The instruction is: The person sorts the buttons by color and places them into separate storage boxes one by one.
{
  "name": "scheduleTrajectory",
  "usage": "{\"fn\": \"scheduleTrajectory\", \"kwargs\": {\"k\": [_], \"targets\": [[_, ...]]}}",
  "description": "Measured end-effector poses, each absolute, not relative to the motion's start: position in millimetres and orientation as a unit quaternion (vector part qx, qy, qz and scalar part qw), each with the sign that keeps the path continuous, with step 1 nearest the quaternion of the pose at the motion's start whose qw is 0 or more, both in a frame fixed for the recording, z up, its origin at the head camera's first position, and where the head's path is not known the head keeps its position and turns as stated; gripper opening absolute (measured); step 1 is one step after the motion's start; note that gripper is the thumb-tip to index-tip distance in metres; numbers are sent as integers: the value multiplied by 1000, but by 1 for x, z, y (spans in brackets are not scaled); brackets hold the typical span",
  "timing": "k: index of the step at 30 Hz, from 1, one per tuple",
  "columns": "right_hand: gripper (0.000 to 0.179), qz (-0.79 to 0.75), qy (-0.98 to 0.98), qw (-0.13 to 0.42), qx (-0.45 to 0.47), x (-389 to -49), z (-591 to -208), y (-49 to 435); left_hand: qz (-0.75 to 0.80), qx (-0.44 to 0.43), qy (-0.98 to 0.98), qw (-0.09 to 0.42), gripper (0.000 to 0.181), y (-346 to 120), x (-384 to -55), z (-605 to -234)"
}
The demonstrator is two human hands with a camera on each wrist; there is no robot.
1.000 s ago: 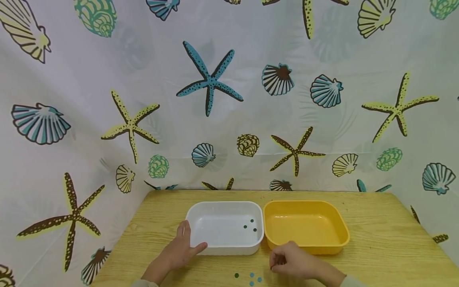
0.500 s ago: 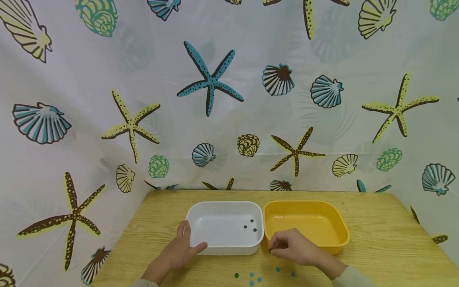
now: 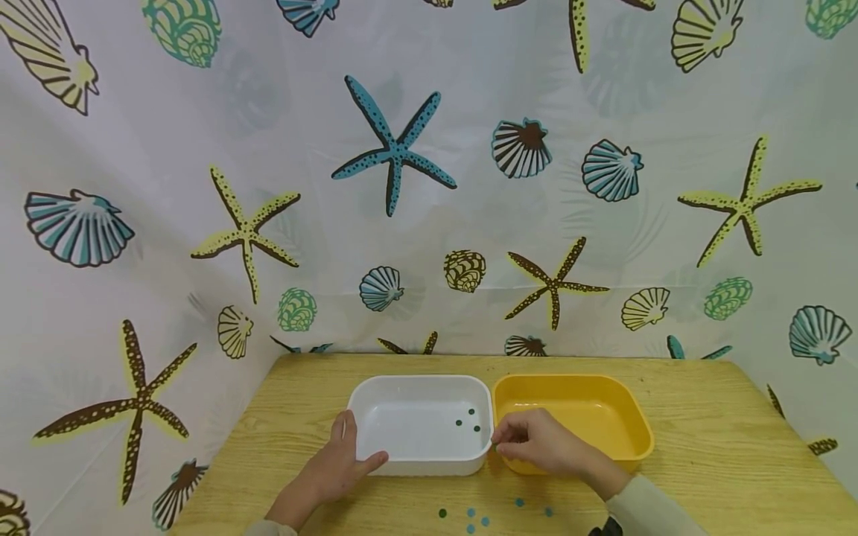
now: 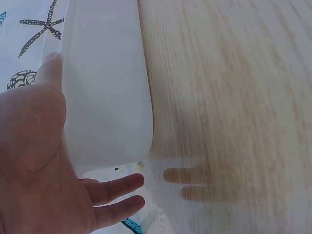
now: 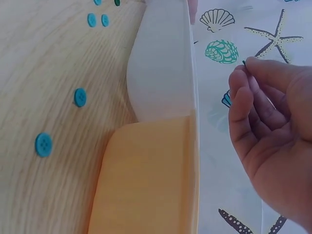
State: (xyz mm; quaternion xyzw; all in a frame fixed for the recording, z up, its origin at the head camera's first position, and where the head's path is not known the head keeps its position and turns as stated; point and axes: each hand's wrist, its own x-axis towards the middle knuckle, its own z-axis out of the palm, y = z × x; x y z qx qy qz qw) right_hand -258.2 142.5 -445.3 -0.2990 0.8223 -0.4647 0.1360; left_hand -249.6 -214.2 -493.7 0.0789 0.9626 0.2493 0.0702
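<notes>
My right hand [image 3: 539, 441] pinches a small dark green button [image 5: 244, 62] between thumb and fingertip; only its edge shows in the right wrist view. In the head view those fingertips are at the right rim of the white tub [image 3: 421, 467], in front of the yellow tub [image 3: 641, 452]. Three dark green buttons [image 3: 459, 423] lie inside the white tub, near its right end. At the white tub's front left corner rests my left hand [image 3: 333, 463], its thumb against the front rim. Two of its fingers [image 4: 119, 189] stretch out straight in the left wrist view.
On the wooden table [image 3: 710, 447], before the tubs, lie several blue buttons [image 3: 471, 512] and one green button [image 3: 442, 513]. Two more blue buttons [image 5: 43, 145] sit farther right. The tubs stand side by side. A curtain [image 3: 429, 223] with shells and starfish surrounds the table.
My right hand has risen from the table and moved forward to the gap between the tubs, carrying the button. Two blue buttons it was covering now show. My left hand has stayed put.
</notes>
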Motion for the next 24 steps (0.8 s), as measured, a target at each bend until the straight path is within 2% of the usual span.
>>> {"fn": "scheduleTrajectory", "kwargs": {"k": [24], "targets": [[5, -458, 825, 148, -297, -285, -447, 111, 249, 72, 963, 74, 111, -215, -251, -494]]}}
